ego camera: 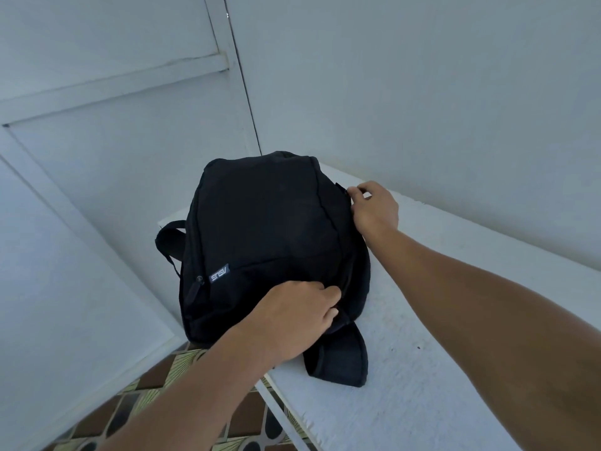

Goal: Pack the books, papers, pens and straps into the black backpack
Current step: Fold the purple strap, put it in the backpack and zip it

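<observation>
One black backpack (270, 236) is seen lying front-up on a white ledge (439, 320), its top end toward the camera. No books, papers or pens are in view. The backpack's near right edge is gripped by the left hand (292, 320), whose fingertips are hidden in the fabric. Something small at the far right edge is pinched by the right hand (374, 209); it cannot be made out. One shoulder strap (338, 359) is spread on the ledge, and another strap (167, 237) loops out at the left.
</observation>
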Tool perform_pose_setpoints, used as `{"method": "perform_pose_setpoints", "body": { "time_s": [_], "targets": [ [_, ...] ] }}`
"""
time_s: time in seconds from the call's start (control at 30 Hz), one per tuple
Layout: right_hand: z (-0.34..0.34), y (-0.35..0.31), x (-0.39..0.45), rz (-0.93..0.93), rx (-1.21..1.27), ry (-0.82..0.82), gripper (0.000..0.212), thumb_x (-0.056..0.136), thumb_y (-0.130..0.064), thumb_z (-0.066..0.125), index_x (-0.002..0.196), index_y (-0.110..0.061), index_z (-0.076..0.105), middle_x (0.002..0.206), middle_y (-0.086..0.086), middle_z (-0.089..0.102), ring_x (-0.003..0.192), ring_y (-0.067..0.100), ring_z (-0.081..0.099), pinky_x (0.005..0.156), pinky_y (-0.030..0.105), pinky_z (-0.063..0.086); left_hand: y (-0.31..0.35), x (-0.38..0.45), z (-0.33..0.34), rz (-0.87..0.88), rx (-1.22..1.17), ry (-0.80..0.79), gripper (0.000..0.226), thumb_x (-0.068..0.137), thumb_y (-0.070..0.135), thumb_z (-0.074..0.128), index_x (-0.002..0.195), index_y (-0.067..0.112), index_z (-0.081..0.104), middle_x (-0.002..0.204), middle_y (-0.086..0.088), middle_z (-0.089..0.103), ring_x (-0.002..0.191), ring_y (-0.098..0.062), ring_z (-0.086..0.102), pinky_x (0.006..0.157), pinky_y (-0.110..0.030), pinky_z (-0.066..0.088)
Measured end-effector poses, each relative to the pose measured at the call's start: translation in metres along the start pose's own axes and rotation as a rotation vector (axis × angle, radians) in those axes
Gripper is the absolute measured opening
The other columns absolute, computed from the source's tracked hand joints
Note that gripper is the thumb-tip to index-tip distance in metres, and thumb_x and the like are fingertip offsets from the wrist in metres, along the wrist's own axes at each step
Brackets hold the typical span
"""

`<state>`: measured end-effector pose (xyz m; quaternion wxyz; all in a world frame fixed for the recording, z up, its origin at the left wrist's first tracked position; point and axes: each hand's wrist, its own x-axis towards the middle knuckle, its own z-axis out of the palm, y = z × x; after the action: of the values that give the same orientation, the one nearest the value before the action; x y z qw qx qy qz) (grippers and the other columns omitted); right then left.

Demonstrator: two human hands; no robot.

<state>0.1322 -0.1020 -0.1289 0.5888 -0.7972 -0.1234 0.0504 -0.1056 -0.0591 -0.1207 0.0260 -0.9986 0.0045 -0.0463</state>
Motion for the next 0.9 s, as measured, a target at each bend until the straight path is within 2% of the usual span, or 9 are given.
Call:
{"method": "perform_pose_setpoints", "body": {
  "time_s": [0.1, 0.2, 0.37, 0.47, 0.53, 0.6, 0.7, 0.8, 0.9],
  "targets": [
    [-0.006, -0.003, -0.012, 0.043, 0.084, -0.023, 0.023, 0.095, -0.049, 0.064, 0.106, -0.029, 0.060, 0.086, -0.004, 0.070, 0.079, 0.013, 0.066, 0.065, 0.029, 0.047, -0.005, -0.006, -0.007, -0.052, -0.192, 0.009, 0.021, 0.104, 0.044, 0.048, 0.092, 0.028, 0.042, 0.083, 0.009, 0.055, 0.069, -0.009, 0.053, 0.065, -0.030, 0.050],
    [-0.009, 0.003, -0.028, 0.046, 0.130, -0.067, 0.039, 0.094, -0.057, 0.064, 0.119, -0.028, 0.053, 0.091, -0.006, 0.067, 0.086, 0.008, 0.065, 0.075, 0.030, 0.049, -0.014, -0.015, -0.022, -0.152, -0.410, 0.121, 0.012, 0.100, 0.042, 0.058, 0.103, 0.032, 0.052, 0.081, 0.013, 0.062, 0.071, -0.005, 0.061, 0.065, -0.029, 0.053],
    [-0.006, 0.019, -0.057, 0.054, 0.130, -0.116, 0.052, 0.092, -0.071, 0.057, 0.117, -0.026, 0.056, 0.103, -0.008, 0.066, 0.098, 0.010, 0.065, 0.091, 0.034, 0.051, -0.041, -0.047, -0.047, -0.375, -0.370, 0.649, 0.006, 0.097, 0.026, 0.067, 0.096, 0.024, 0.062, 0.073, 0.009, 0.062, 0.066, -0.012, 0.060, 0.063, -0.037, 0.051],
    [-0.007, 0.027, -0.067, 0.043, 0.074, -0.085, 0.066, 0.075, -0.089, 0.055, 0.110, -0.032, 0.058, 0.111, -0.001, 0.064, 0.106, 0.019, 0.065, 0.100, 0.044, 0.053, -0.079, -0.069, -0.038, -0.647, -0.339, 0.814, 0.015, 0.095, 0.028, 0.069, 0.101, 0.018, 0.059, 0.082, 0.002, 0.063, 0.078, -0.022, 0.059, 0.074, -0.042, 0.051],
    [-0.012, 0.029, -0.076, 0.082, 0.035, -0.095, 0.077, 0.067, -0.096, 0.054, 0.112, -0.034, 0.056, 0.116, 0.001, 0.062, 0.109, 0.022, 0.063, 0.102, 0.047, 0.052, -0.112, -0.080, -0.025, -0.947, -0.479, 0.719, 0.037, 0.090, 0.047, 0.070, 0.104, 0.017, 0.054, 0.091, 0.000, 0.059, 0.088, -0.023, 0.058, 0.083, -0.047, 0.053],
    [-0.019, 0.032, -0.085, 0.115, -0.016, -0.129, 0.082, 0.066, -0.096, 0.055, 0.116, -0.031, 0.056, 0.117, 0.001, 0.062, 0.108, 0.021, 0.064, 0.099, 0.046, 0.054, -0.128, -0.086, -0.011, -1.168, -0.704, 0.480, 0.052, 0.090, 0.062, 0.064, 0.100, 0.012, 0.054, 0.092, -0.003, 0.057, 0.090, -0.027, 0.058, 0.085, -0.046, 0.052],
    [-0.027, 0.031, -0.085, 0.104, -0.094, -0.190, 0.058, 0.084, -0.075, 0.064, 0.110, -0.023, 0.059, 0.109, 0.000, 0.066, 0.102, 0.021, 0.065, 0.091, 0.044, 0.056, -0.118, -0.077, 0.010, -1.048, -0.820, 0.241, 0.050, 0.102, 0.058, 0.046, 0.096, 0.011, 0.065, 0.093, -0.005, 0.067, 0.095, -0.031, 0.064, 0.086, -0.043, 0.050],
    [-0.028, 0.022, -0.067, 0.065, -0.138, -0.192, 0.023, 0.099, -0.043, 0.063, 0.103, -0.020, 0.063, 0.103, 0.000, 0.066, 0.102, 0.024, 0.065, 0.083, 0.037, 0.052, -0.101, -0.055, 0.007, -0.924, -0.598, 0.211, 0.039, 0.109, 0.036, 0.041, 0.081, 0.010, 0.052, 0.080, -0.005, 0.056, 0.088, -0.031, 0.056, 0.075, -0.037, 0.036],
    [-0.039, 0.018, -0.058, 0.013, -0.271, -0.163, 0.019, 0.104, -0.033, 0.055, 0.101, -0.016, 0.064, 0.099, 0.001, 0.065, 0.098, 0.026, 0.063, 0.083, 0.037, 0.051, -0.084, -0.044, -0.004, -0.851, -0.521, 0.177, 0.039, 0.107, 0.032, 0.042, 0.077, 0.008, 0.051, 0.077, -0.008, 0.058, 0.082, -0.031, 0.056, 0.071, -0.036, 0.036]
  ]
}}
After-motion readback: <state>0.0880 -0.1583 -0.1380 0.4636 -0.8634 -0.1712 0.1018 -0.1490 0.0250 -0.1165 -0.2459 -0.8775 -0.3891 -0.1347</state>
